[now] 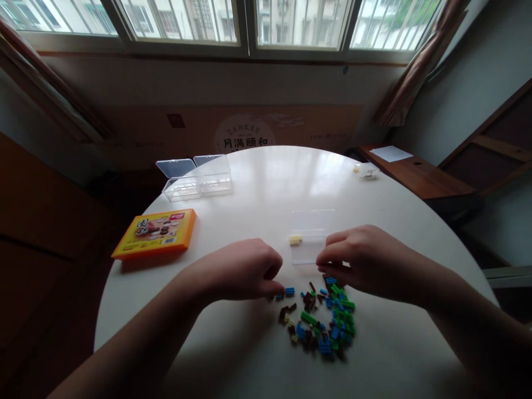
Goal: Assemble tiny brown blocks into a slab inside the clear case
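Observation:
My left hand is at the left edge of a pile of small building bricks, its fingers curled and thumb tip low beside a blue brick. Whatever those fingers may hold is hidden. The pile mixes green, blue, dark brown and a few pale yellow bricks. Behind it lies an open clear plastic box, with pale yellow bricks at its left end. My right hand reaches over the box's right end, fingers drawn together and tips pointing left. Anything between them cannot be made out.
An orange-yellow boxed game lies on the round white table at left. Behind it stand clear compartment boxes with raised lids. A small clear packet sits far right. Beyond is a wooden desk with a white sheet.

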A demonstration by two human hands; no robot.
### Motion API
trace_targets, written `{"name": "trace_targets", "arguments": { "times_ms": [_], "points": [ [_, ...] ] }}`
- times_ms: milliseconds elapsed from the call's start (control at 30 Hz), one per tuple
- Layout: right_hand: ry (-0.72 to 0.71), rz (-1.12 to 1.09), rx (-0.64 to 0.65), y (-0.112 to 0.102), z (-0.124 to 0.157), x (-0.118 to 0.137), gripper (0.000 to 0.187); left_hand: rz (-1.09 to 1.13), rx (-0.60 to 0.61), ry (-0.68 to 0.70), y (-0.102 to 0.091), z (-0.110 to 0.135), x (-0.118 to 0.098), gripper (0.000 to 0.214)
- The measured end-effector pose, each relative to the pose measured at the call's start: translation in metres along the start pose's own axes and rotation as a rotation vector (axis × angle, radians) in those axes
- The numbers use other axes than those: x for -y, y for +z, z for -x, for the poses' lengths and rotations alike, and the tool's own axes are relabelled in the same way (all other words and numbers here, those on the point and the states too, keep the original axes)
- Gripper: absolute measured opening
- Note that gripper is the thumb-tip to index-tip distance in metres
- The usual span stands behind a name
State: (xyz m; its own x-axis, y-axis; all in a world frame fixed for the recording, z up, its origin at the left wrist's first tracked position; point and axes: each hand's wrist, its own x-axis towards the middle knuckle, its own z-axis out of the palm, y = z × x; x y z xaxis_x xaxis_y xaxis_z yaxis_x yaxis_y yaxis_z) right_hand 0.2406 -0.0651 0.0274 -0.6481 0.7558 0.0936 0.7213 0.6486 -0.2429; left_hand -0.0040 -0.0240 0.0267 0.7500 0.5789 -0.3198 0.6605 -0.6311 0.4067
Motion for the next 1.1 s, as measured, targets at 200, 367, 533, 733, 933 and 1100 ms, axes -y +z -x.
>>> {"name": "trace_targets", "arguments": {
  "times_ms": [200, 367, 533, 733, 933, 1100],
  "points": [
    [-0.114, 0.0, 0.173, -0.007, 0.011, 0.011, 0.023, -0.075, 0.047, -0.001, 0.002, 0.004, -0.019, 0.026],
    [-0.111, 0.034, 0.219, -0.007, 0.014, 0.011, 0.022, -0.155, 0.031, 0.048, 0.01, 0.0, -0.022, 0.023],
    [-0.104, 0.029, 0.219, -0.006, 0.012, 0.01, 0.021, -0.191, 0.017, 0.092, 0.014, -0.003, -0.022, 0.02],
    [-0.106, 0.014, 0.248, -0.007, 0.01, 0.009, 0.02, -0.206, 0.016, 0.154, 0.013, 0.001, -0.025, 0.019],
    [-0.068, 0.004, 0.254, -0.009, 0.009, 0.008, 0.021, -0.214, 0.056, 0.17, 0.014, 0.006, -0.032, 0.014],
    [-0.058, -0.006, 0.254, -0.007, 0.008, 0.005, 0.021, -0.214, 0.076, 0.11, 0.012, 0.008, -0.029, 0.014]
  ]
}}
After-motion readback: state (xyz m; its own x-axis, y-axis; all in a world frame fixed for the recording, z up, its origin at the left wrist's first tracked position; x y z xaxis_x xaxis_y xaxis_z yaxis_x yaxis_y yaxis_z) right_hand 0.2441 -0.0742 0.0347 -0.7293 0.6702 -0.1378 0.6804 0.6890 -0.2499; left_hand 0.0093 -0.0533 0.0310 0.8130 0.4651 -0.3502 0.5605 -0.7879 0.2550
